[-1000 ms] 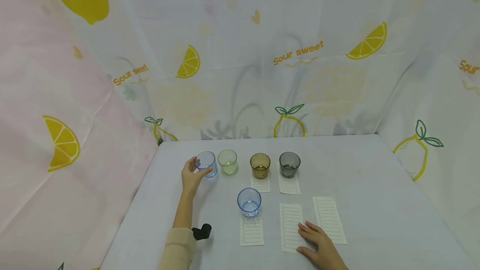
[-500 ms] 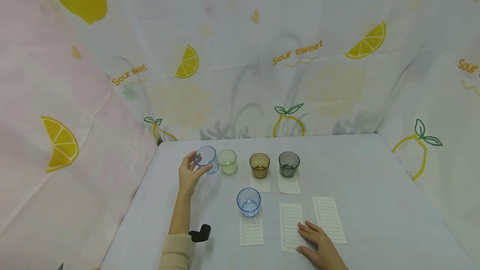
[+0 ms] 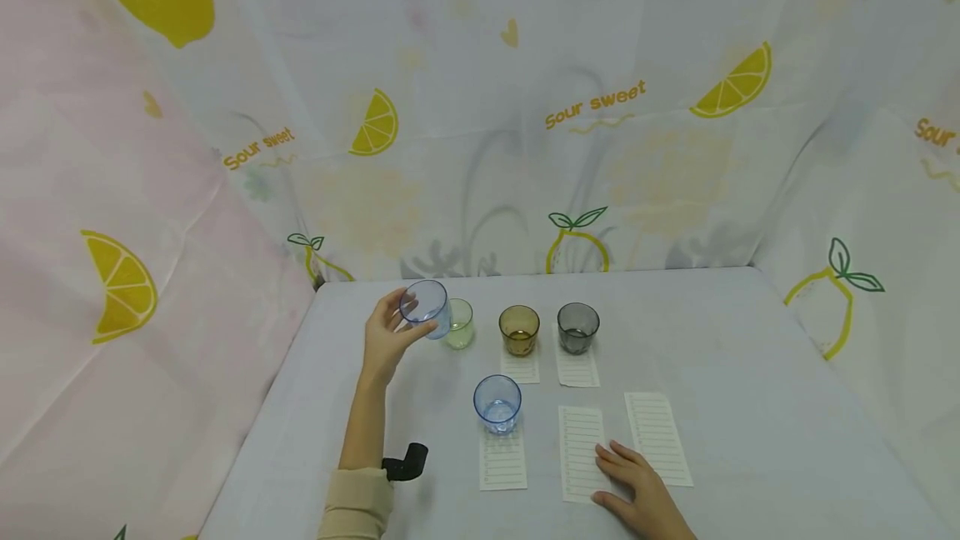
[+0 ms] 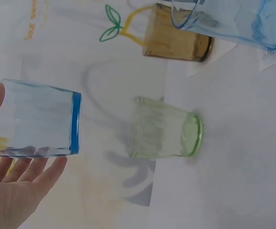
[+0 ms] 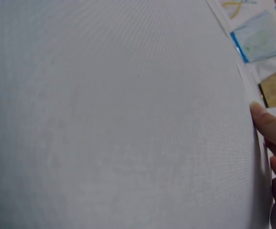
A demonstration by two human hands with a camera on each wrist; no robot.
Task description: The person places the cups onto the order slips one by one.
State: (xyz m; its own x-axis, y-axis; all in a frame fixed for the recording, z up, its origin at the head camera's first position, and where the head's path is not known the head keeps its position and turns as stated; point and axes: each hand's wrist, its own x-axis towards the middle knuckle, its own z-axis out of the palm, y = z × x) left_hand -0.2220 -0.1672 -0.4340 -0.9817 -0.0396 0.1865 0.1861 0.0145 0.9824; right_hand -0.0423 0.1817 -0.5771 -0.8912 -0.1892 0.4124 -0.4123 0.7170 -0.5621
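A light blue glass is held up by my left hand, thumb on one side and fingers on the other. In the left wrist view this glass hangs clear of the table. Just behind it stands a pale green glass, partly hidden in the head view. My right hand rests near the front with fingers spread, its fingertips at the edge of a lined paper slip. Another blue glass stands at the top of a second lined slip.
An amber glass and a grey glass stand in the back row, each over a lined slip. One more slip lies right of centre. A patterned lemon cloth hangs behind the white table.
My left hand has lifted the light blue glass off the table, then carried it slightly right, in front of the green glass. The right hand has stayed in place.
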